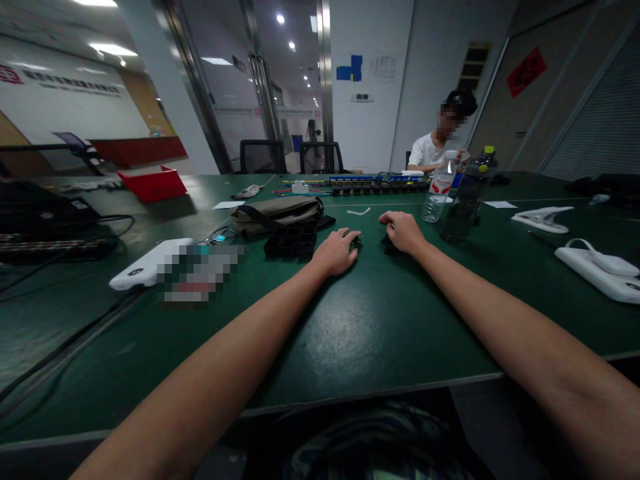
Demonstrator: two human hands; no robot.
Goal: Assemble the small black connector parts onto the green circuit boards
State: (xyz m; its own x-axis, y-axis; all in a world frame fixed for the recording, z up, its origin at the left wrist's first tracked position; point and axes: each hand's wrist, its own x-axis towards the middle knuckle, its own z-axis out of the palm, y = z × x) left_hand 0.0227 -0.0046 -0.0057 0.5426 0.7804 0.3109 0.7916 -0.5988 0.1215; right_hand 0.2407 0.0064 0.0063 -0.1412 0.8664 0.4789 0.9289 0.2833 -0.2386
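My left hand [336,252] lies knuckles-up on the green table [370,333], fingers curled over a small dark part [355,243] that they mostly hide; I cannot tell if I pinch it. My right hand [404,231], just beside, covers another dark bit [388,247], grip equally unclear. Black blocks [293,241] sit just left of my left hand, a dark bottle [463,207] right of my right

Bare forearms [235,360]; dark garment [370,443], mottled green and pale
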